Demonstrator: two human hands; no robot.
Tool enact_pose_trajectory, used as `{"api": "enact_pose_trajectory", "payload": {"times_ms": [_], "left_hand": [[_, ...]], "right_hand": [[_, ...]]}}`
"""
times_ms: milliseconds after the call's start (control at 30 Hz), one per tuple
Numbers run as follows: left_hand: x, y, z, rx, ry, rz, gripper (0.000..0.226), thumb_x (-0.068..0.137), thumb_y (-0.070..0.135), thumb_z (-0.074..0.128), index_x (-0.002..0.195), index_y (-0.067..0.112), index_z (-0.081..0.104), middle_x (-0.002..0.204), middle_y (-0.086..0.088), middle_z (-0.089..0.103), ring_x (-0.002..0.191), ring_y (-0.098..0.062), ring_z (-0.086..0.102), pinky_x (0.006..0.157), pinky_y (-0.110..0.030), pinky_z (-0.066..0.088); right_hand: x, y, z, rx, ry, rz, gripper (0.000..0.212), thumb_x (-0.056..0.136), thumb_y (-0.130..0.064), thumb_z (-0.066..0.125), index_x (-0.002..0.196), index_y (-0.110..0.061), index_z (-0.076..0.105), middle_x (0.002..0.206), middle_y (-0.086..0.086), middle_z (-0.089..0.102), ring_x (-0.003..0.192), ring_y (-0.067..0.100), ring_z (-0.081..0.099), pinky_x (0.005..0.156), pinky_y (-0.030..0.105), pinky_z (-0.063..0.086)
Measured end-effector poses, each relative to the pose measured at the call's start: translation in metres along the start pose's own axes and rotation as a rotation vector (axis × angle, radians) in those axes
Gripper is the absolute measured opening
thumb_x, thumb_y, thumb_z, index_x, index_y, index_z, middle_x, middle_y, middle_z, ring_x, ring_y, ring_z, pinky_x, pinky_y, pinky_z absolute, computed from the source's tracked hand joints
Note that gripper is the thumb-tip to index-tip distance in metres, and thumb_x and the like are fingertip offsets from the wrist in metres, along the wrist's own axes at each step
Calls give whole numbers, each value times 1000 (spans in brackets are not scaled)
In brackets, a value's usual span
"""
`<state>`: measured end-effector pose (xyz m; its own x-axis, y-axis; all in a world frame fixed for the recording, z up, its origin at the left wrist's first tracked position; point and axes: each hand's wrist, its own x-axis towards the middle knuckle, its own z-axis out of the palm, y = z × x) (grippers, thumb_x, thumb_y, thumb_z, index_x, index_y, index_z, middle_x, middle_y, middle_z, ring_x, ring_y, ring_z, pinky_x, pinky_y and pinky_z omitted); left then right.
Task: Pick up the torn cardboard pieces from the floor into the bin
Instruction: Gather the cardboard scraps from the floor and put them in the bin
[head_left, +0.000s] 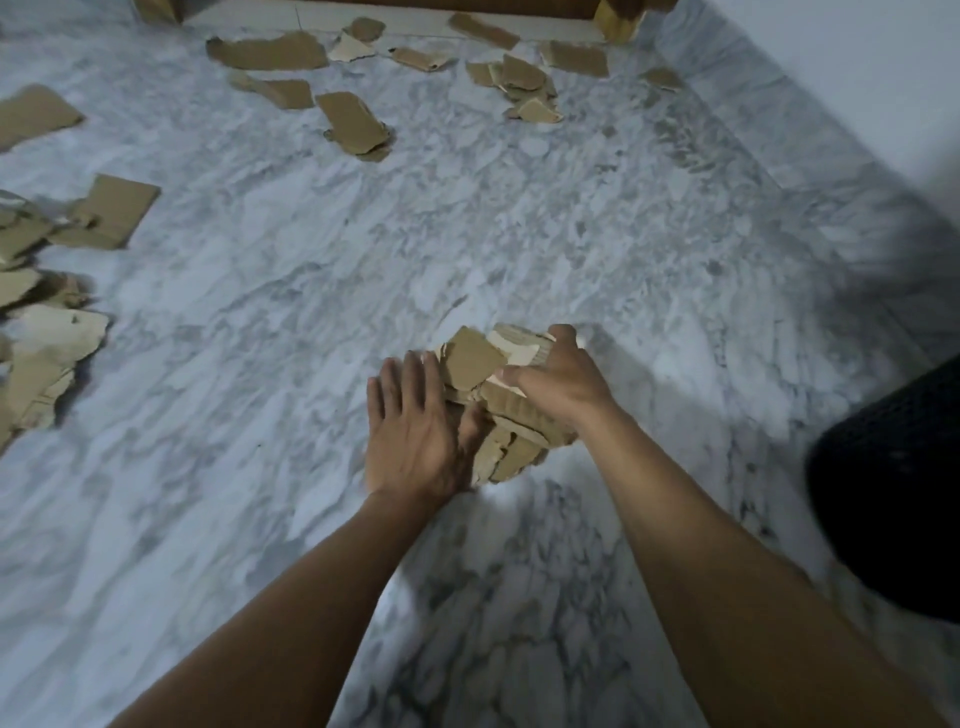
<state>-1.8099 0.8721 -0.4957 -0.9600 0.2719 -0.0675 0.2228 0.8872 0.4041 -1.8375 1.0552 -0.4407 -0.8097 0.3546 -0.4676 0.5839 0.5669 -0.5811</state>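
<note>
Cardboard bundle: a stack of torn brown pieces (498, 395) pressed between both hands, above the marble floor (291, 312), well left of the bin.
Landmark: a dark mesh bin (893, 493) at the right edge of the view; only part of its side shows.
Left hand: the left hand (415, 431) lies flat and open-palmed against the side of the bundle away from the bin, fingers straight, pressing inward.
Right hand: the right hand (556, 384) curls over the top and the bin-facing side, fingers wrapped on the pieces.
Key relation: the bin lies to the right of the bundle and nearer the person; the right arm is on the bin's side. The stack's long axis seems to run away from the person, though blur makes this unsure.
Bin contents: hidden; the opening is out of view.
Loose pieces: many scraps (353, 122) remain on the floor far from the bin, along the far wall and in a heap (47, 332) at the left edge.
Likely next: carrying the bundle rightward over the bin.
Risk: small pieces may slip from the bottom of the stack.
</note>
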Motion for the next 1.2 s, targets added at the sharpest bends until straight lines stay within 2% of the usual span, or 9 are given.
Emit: {"api": "enact_pose_trajectory", "payload": {"times_ms": [67,167,300,433,533,667,833,1000,1200], "left_hand": [[-2,3,0,-37,26,-26,84,99,65,1,162,9,5,170,-13,7,156,-33,-5,126,-47,-4],[-3,3,-2,-61,84,-50,76,102,59,9,161,13,17,166,-10,25,155,-31,9,126,-45,6],[-4,5,-4,-49,129,-32,66,102,54,20,156,18,31,155,-6,40,140,-30,31,112,-46,26],[-6,3,-6,-39,98,5,60,102,51,18,156,27,35,160,-3,37,137,-30,32,109,-46,27],[-8,1,-4,-82,126,39,58,103,49,19,152,31,44,157,2,44,133,-29,37,106,-44,29],[-1,18,-6,-331,217,62,52,105,43,26,143,28,58,148,-2,56,136,-25,47,109,-40,34],[23,74,-42,-589,180,43,42,102,48,48,142,36,56,158,3,43,144,-15,39,107,-29,32],[53,156,-93,-679,220,232,42,97,49,57,138,38,61,154,7,48,138,-10,44,95,-18,30],[70,290,-134,-725,216,512,47,91,55,53,133,36,65,142,10,59,123,-12,56,89,-24,43]], "right_hand": [[-9,6,10,107,27,22,78,76,-45,81,137,-21,38,115,-5,64,100,18,65,76,30,52],[-21,11,22,270,74,42,73,65,-47,85,126,-25,52,105,-13,70,95,12,69,73,27,55],[-37,8,24,345,101,26,60,88,-24,71,137,-29,37,112,-9,60,94,14,59,65,21,43],[-46,6,32,573,164,19,52,95,-26,67,138,-35,39,113,-13,61,91,2,59,75,23,49],[-51,11,49,711,356,29,48,85,-25,81,122,-37,54,117,-6,68,97,10,68,89,34,58],[-53,8,43,894,440,11,49,79,-11,84,111,-40,60,114,-3,71,98,12,71,90,36,60],[-59,1,-15,1046,591,-59,50,82,-1,80,121,-25,60,115,4,72,94,13,73,83,31,62],[-80,-12,-108,1077,768,-184,52,83,-3,79,126,-22,58,117,7,70,99,19,73,90,40,60],[-127,0,-240,774,1061,-172,59,83,-22,75,136,-24,50,127,-1,61,111,17,63,99,39,53]]}}
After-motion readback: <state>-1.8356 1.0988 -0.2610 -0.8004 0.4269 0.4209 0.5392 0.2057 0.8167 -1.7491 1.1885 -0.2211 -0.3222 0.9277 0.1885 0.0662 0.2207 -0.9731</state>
